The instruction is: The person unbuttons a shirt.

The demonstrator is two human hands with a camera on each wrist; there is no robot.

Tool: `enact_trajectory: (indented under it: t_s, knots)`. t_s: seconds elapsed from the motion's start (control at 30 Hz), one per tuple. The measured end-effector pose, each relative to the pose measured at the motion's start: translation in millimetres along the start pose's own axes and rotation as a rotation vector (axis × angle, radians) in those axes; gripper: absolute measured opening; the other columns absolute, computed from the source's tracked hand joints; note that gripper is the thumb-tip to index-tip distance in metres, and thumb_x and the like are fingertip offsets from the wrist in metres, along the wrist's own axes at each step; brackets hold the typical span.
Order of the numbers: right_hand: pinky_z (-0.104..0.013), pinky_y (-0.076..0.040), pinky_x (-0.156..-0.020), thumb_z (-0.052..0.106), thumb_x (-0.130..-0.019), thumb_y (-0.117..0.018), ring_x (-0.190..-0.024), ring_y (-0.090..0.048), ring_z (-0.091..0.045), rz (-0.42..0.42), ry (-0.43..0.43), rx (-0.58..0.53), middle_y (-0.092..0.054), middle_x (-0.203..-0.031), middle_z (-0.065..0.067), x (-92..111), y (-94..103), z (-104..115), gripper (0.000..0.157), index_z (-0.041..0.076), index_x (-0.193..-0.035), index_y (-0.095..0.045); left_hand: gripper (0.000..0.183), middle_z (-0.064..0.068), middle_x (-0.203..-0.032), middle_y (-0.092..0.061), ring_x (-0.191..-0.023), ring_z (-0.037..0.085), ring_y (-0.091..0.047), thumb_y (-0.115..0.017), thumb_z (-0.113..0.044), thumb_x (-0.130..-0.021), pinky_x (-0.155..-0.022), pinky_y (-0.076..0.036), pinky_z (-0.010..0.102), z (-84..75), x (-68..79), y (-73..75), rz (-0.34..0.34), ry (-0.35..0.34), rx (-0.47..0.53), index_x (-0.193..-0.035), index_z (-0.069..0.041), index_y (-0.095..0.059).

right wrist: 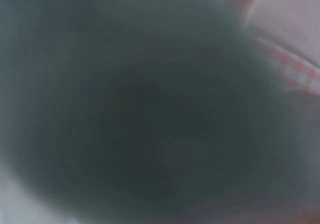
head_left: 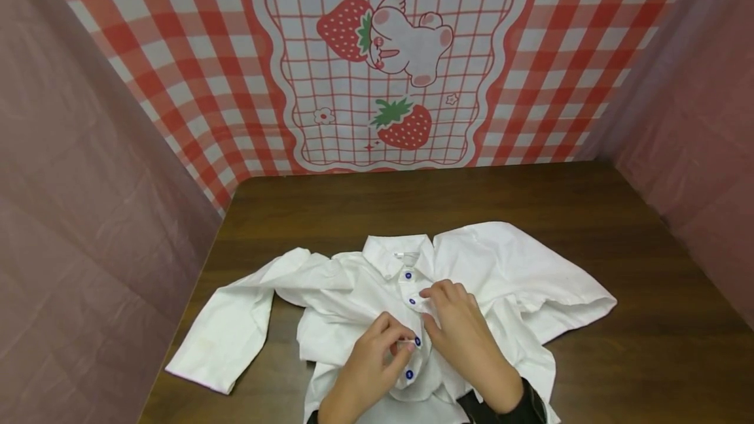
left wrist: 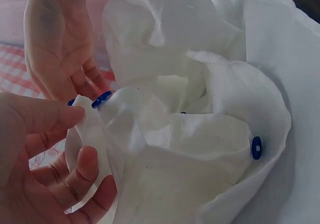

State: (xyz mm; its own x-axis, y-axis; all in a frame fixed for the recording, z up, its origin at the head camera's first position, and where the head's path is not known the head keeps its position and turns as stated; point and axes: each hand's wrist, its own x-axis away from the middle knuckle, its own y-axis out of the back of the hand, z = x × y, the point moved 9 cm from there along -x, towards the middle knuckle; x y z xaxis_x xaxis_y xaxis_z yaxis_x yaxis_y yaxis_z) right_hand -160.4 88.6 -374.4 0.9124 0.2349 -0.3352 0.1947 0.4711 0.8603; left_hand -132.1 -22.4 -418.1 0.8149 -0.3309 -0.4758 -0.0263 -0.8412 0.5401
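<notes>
Curled fingers and thumb of the left hand point(head_left: 371, 362) pinch the front strip of a white shirt point(head_left: 353, 280) beside a blue button point(head_left: 417, 341), on the near side of the collar point(head_left: 383, 257). Closer to the collar, the right hand point(head_left: 465, 332) bends over the strip's right edge near a second button point(head_left: 412, 301), thumb and forefinger apart at the tips; whether they catch any cloth I cannot tell, the right wrist view being mostly dark blur. Dark cuffs point(head_left: 524, 404) show at the wrists, farther from the collar than the hands.

The shirt lies front up on a brown table point(head_left: 648, 345), neck end pointing away from the person. Its long axis runs from the collar toward the person, the lower end passing out of the head view. Left of the collar, one sleeve point(head_left: 235, 319) reaches out, then bends nearer; right of it, the other sleeve point(head_left: 501, 267) spreads to a broad end. The fabric is plain, creased and loosely folded, rising in soft loops in the left wrist view. Four round blue buttons run in a row from the collar nearward.

Beyond the collar hangs a red-and-white checked cloth point(head_left: 200, 38) with printed strawberries, flanked by pink drapes point(head_left: 88, 201).
</notes>
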Motion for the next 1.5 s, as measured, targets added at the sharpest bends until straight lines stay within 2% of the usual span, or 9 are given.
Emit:
enact_trajectory:
  t_s: [0.17, 0.37, 0.67, 0.8, 0.9, 1.07, 1.2, 1.33, 1.5]
  knots:
    - [-0.038, -0.04, -0.073, 0.011, -0.071, -0.077, -0.088, -0.052, -0.026, 0.064, 0.016, 0.058, -0.058, -0.094, -0.007, -7.0, -19.0, -0.7, 0.028, 0.005, -0.095, -0.065, 0.005, -0.004, -0.084, -0.053, -0.068, 0.003, -0.05, -0.064, -0.009, -0.085, -0.063, -0.043, 0.012, 0.9, 0.8, -0.3, 0.013, 0.013, 0.025, -0.088, -0.013, -0.066]
    - [-0.035, -0.035, -0.067, 0.017, -0.066, -0.081, -0.084, -0.052, -0.026, 0.016, 0.033, 0.149, -0.057, -0.089, -0.007, -9.7, -33.7, -11.3, 0.031, 0.007, -0.092, -0.066, 0.006, -0.003, -0.084, -0.053, -0.068, 0.004, -0.051, -0.064, -0.008, -0.085, -0.062, -0.046, 0.016, -0.1, 3.6, 0.9, 0.019, 0.005, 0.052, -0.088, -0.012, -0.066]
    - [-0.032, -0.032, -0.064, 0.019, -0.072, -0.076, -0.069, -0.053, -0.017, -0.012, 0.08, 0.131, -0.058, -0.07, 0.003, -10.2, -39.9, -16.3, 0.01, 0.016, -0.079, -0.069, 0.006, -0.004, -0.084, -0.052, -0.067, 0.002, -0.05, -0.064, -0.007, -0.084, -0.061, -0.046, 0.016, -0.3, 6.5, 3.4, 0.003, -0.011, 0.043, -0.088, -0.012, -0.065]
    - [-0.032, -0.032, -0.066, 0.014, -0.072, -0.077, -0.073, -0.057, -0.018, -0.05, 0.083, 0.104, -0.06, -0.073, 0.002, -10.4, -34.0, -17.9, 0.012, 0.014, -0.08, -0.068, 0.017, -0.004, -0.084, -0.053, -0.068, 0.0, -0.049, -0.062, 0.001, -0.08, -0.062, -0.045, 0.014, -1.4, 5.0, 5.7, -0.006, -0.018, 0.045, -0.089, -0.012, -0.066]
    - [-0.033, -0.032, -0.067, 0.008, -0.07, -0.077, -0.074, -0.058, -0.019, -0.115, 0.089, 0.067, -0.062, -0.075, 0.0, -11.2, -23.2, -16.8, 0.016, 0.012, -0.082, -0.066, 0.028, -0.005, -0.083, -0.057, -0.07, 0.0, -0.05, -0.057, 0.009, -0.073, -0.063, -0.044, 0.012, -2.9, 0.6, 10.9, -0.045, -0.009, 0.032, -0.088, -0.013, -0.067]
    - [-0.032, -0.033, -0.067, 0.005, -0.069, -0.077, -0.073, -0.058, -0.02, -0.277, 0.143, 0.007, -0.063, -0.075, -0.001, -11.4, -1.5, -11.2, 0.018, 0.009, -0.082, -0.065, 0.03, -0.006, -0.079, -0.063, -0.071, 0.004, -0.049, -0.056, 0.01, -0.073, -0.067, -0.04, 0.012, -7.0, -10.6, 26.8, -0.207, -0.009, -0.033, -0.084, -0.015, -0.068]
    - [-0.031, -0.032, -0.068, 0.004, -0.071, -0.075, -0.073, -0.058, -0.018, -0.366, 0.172, -0.066, -0.064, -0.075, -0.001, -8.8, 11.2, -7.8, 0.016, 0.007, -0.082, -0.065, 0.025, -0.003, -0.092, -0.065, -0.082, 0.011, -0.05, -0.059, 0.005, -0.077, -0.074, -0.041, 0.019, -14.3, -18.3, 34.4, -0.308, -0.06, -0.081, -0.09, -0.015, -0.068]
    - [-0.029, -0.031, -0.068, 0.002, -0.072, -0.074, -0.074, -0.058, -0.017, -0.405, 0.162, -0.136, -0.065, -0.076, -0.001, -5.5, 19.6, -6.2, 0.015, 0.006, -0.083, -0.066, 0.021, 0.003, -0.109, -0.061, -0.101, 0.018, -0.051, -0.063, -0.006, -0.082, -0.086, -0.041, 0.028, -19.4, -27.7, 32.2, -0.322, -0.071, -0.111, -0.102, -0.012, -0.066]
    - [-0.028, -0.032, -0.069, 0.001, -0.072, -0.073, -0.074, -0.057, -0.015, -0.42, 0.142, -0.202, -0.066, -0.077, -0.002, 0.2, 23.6, -5.8, 0.015, 0.006, -0.085, -0.067, 0.025, 0.0, -0.111, -0.058, -0.107, 0.017, -0.05, -0.066, -0.025, -0.086, -0.091, -0.041, 0.029, -17.6, -37.4, 24.6, -0.282, 0.003, -0.174, -0.108, -0.013, -0.063]
